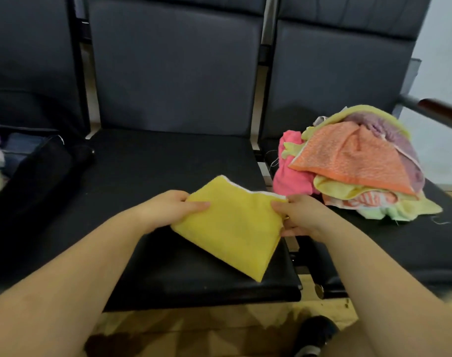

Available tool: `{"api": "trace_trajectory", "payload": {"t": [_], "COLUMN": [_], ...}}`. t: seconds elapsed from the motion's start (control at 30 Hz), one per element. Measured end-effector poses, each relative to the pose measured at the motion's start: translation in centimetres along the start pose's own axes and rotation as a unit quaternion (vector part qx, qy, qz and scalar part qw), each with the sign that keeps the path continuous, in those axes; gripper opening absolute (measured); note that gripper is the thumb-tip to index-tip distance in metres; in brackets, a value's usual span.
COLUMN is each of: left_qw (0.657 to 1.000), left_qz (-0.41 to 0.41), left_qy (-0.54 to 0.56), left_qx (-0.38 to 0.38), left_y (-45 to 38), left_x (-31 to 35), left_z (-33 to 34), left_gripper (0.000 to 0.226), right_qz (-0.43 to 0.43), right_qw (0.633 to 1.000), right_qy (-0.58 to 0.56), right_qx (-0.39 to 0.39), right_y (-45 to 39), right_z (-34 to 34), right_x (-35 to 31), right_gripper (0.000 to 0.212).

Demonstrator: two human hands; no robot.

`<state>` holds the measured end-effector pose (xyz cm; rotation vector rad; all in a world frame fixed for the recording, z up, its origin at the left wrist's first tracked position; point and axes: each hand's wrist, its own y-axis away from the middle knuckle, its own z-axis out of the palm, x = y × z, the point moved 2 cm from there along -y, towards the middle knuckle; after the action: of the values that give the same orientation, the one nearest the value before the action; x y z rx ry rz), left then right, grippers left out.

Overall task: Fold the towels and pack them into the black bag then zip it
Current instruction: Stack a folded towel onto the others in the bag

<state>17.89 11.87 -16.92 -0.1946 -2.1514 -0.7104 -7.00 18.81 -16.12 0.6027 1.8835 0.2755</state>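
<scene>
While the left hand point(179, 206) and right hand point(295, 215) pinched opposite edges of the folded yellow towel point(230, 225) over the middle seat point(152, 166), presumably keeping the fold square, the black bag point(37, 166) sat open far left for packing.

No text, label, brand or number can be read here. The only marks that look like lettering are blurred orange shapes on a pale printed towel point(361, 199) low in the pile of towels point(353, 163) on the right-hand seat; they are too smeared and folded over to make out a single letter.
</scene>
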Motion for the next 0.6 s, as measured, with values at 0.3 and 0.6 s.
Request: {"api": "trace_trajectory", "payload": {"t": [0.3,0.6], "left_qw": [0.988,0.928], "left_qz": [-0.054,0.198], "left_qy": [-0.031,-0.274], "left_qx": [-0.141,0.158], "left_y": [2.6,4.5], "left_x": [-0.3,0.9], "left_z": [-0.4,-0.4], "left_gripper": [0.025,0.041], "right_qz": [-0.012,-0.243], "right_qw": [0.99,0.913], "right_qy": [0.141,0.283], "right_qx": [0.025,0.165], "right_y": [0.5,3.8], "right_z": [1.6,3.6], "right_x": [-0.8,-1.8], "right_gripper": [0.042,0.052]}}
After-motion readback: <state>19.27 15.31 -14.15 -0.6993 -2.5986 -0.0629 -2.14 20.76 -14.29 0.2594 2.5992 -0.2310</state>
